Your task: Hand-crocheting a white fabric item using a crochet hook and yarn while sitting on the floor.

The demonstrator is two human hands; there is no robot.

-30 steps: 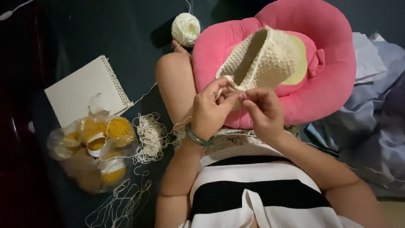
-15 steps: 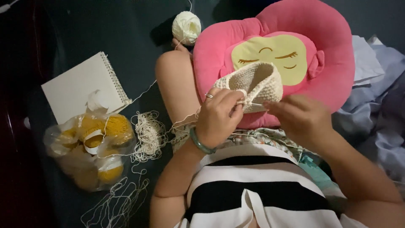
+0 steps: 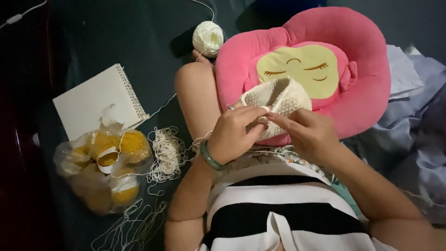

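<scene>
A cream crocheted piece [image 3: 278,100], shaped like a small open pouch, rests on a pink flower-shaped pillow [image 3: 362,69] in my lap. My left hand [image 3: 234,132], with a green bangle at the wrist, pinches its near edge. My right hand [image 3: 304,132] meets it from the right and holds the same edge, fingertips touching. A thin cream strand runs from the work to a ball of cream yarn [image 3: 207,38] on the dark floor beyond my knee.
A white spiral notebook [image 3: 95,102] lies at the left. Below it sits a clear plastic bag of yellow yarn balls [image 3: 104,169], with a tangle of loose cream yarn [image 3: 166,153] beside it. Crumpled pale blue cloth [image 3: 409,121] lies at the right.
The crocheted piece was lifted and spread over the pillow's face, then dropped lower. My right hand swung out to the right and has come back to the piece's edge.
</scene>
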